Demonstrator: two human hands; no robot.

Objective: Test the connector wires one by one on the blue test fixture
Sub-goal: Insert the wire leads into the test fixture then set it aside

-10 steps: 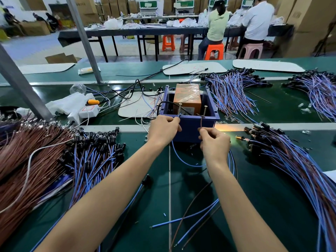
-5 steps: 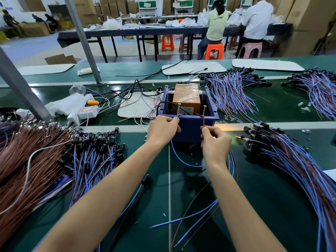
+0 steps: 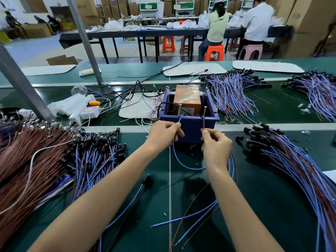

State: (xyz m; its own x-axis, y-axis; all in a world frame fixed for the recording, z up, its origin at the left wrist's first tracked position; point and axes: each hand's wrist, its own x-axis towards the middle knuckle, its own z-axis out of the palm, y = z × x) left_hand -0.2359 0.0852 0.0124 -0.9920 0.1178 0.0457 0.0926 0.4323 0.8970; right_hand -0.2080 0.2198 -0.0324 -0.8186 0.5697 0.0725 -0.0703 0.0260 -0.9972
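The blue test fixture [image 3: 189, 125] is an open box on the green belt, with an orange block [image 3: 187, 98] inside and two upright screws at its near rim. My left hand [image 3: 163, 132] pinches the blue wire [image 3: 181, 163] and holds its tip at the left screw [image 3: 180, 110]. My right hand [image 3: 215, 142] pinches the brown wire [image 3: 203, 122], whose tip points up at the right screw [image 3: 205, 111]. Both wires loop down in front of the box.
A heap of black-capped blue and brown wires [image 3: 94, 151] lies at the left, next to bare brown wires [image 3: 21, 160]. Another wire heap [image 3: 291, 160] lies at the right and more [image 3: 231, 91] behind the box. A white power strip [image 3: 85, 110] sits at the back left. Loose wires [image 3: 190, 215] lie near me.
Both hands stay at the fixture's near rim. My right hand has shifted slightly, bringing the brown wire's end up under the right screw.
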